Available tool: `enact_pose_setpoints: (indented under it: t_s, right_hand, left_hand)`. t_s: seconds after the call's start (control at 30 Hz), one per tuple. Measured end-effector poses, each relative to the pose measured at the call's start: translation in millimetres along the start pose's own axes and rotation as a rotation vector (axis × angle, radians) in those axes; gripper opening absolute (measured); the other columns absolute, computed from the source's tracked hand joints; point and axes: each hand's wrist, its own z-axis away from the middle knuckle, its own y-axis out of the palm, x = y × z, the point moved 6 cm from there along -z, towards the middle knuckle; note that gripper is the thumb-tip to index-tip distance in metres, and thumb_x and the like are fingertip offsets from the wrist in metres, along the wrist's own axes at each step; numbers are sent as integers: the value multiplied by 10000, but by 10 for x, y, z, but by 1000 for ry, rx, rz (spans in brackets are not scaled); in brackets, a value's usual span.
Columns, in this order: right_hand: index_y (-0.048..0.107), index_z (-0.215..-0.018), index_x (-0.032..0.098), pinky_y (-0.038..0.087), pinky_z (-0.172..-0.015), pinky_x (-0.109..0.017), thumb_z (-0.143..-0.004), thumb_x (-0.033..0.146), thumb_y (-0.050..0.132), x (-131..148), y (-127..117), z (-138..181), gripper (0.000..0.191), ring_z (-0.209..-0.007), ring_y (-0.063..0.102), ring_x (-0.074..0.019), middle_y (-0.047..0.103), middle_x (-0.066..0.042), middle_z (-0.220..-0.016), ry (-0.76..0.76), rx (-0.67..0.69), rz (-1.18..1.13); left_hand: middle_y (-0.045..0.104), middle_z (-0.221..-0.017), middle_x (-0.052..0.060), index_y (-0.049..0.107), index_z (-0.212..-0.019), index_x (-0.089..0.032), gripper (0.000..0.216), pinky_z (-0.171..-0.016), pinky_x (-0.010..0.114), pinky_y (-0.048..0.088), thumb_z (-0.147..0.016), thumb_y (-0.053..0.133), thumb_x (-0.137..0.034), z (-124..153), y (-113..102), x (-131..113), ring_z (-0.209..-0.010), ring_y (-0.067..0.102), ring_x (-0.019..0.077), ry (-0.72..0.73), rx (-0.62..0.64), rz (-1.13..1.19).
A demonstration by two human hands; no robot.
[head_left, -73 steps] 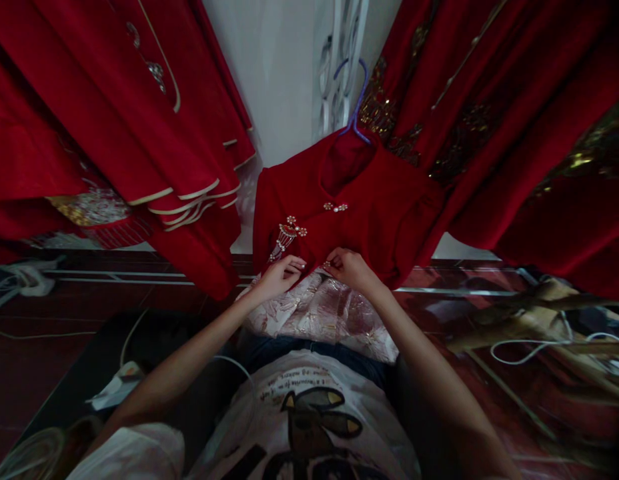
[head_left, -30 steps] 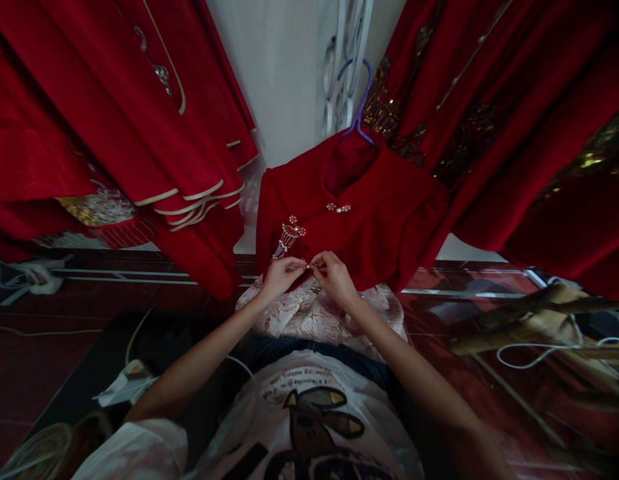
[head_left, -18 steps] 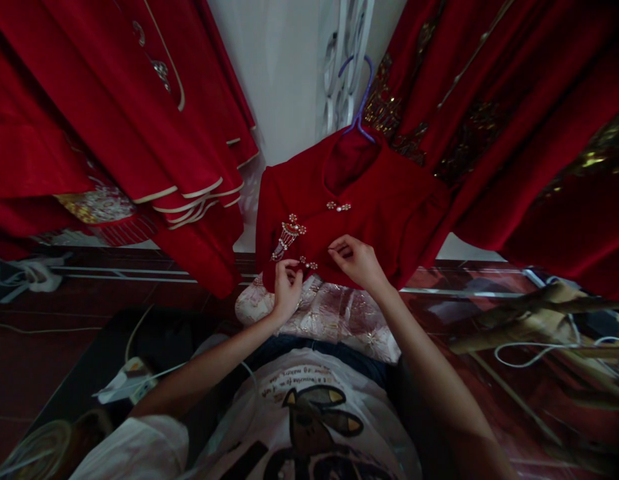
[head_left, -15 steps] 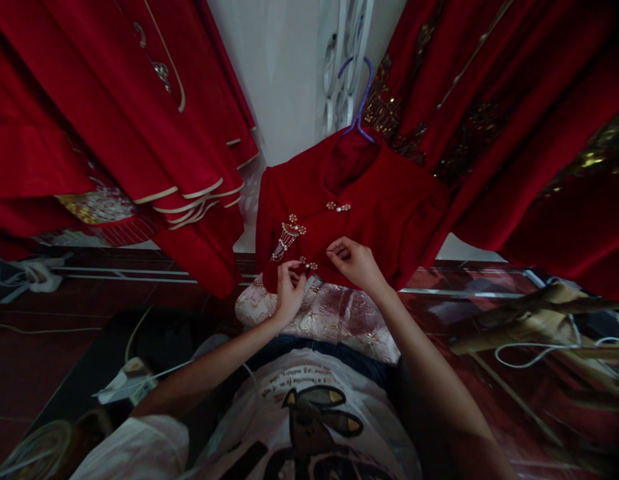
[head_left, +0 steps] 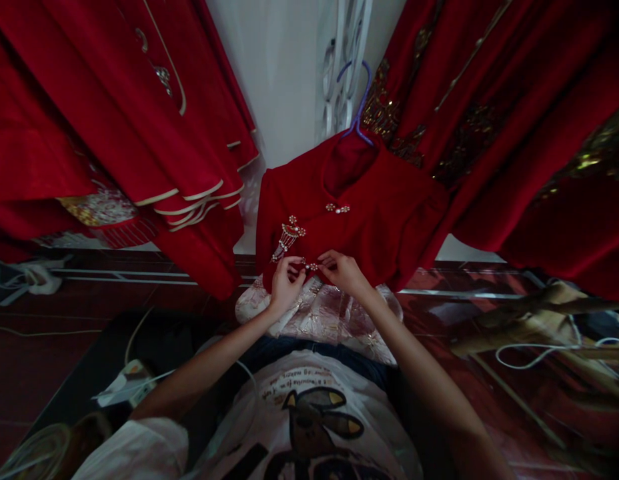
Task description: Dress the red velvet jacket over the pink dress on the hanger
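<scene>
A red velvet jacket (head_left: 379, 207) hangs on a purple hanger (head_left: 358, 100) in front of me. It has a pearl clasp near the collar (head_left: 337, 209) and a tasselled bead ornament (head_left: 288, 237) on its left side. My left hand (head_left: 285, 283) and my right hand (head_left: 343, 272) meet at a small pearl fastening (head_left: 309, 265) near the jacket's lower edge. Both pinch the fabric and the fastening with curled fingers. Below the jacket a pale pink embroidered skirt (head_left: 329, 313) shows.
Red garments with cream trim (head_left: 154, 120) hang at the left. Red robes with gold embroidery (head_left: 489, 113) hang at the right. A white wall (head_left: 284, 80) lies behind. White cables (head_left: 539, 350) and a white device (head_left: 122, 390) lie on the dark red floor.
My right hand has come back down and left from the jacket's front to the fastening. My left hand has risen slightly, so both hands pinch at the fastening again.
</scene>
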Motion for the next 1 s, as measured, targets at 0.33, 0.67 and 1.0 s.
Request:
enact_pose_setpoints:
  t_s: [0.33,0.67,1.0]
  right_hand:
    - [655,-871,170,528,-715,-257,-772,172,665,6,67,15,100,-737,664,-139,704,-36,-798,-3,17,-1]
    - [630,-826,171,516,-676,-234,-744,154,673,-4,136,28,94,-683,645,-119,683,-14,-753,-12,14,-55]
    - [609,-828,176,511,-650,-217,-754,176,649,-2,160,42,84,-669,643,-112,670,-7,-744,2,-4,-123]
  left_hand:
    - [707,-977,43,648,-1023,-207,202,-746,286,551,-851,627,-310,-18,33,21,-810,668,145,37,91,-44]
    - [701,-851,14,648,-855,-196,201,-729,259,541,-819,671,-393,-73,-24,-39,-758,673,137,54,132,-4]
    - [670,-865,16,620,-868,-196,173,-749,249,511,-862,623,-369,-57,-43,-106,-778,649,131,109,92,-92]
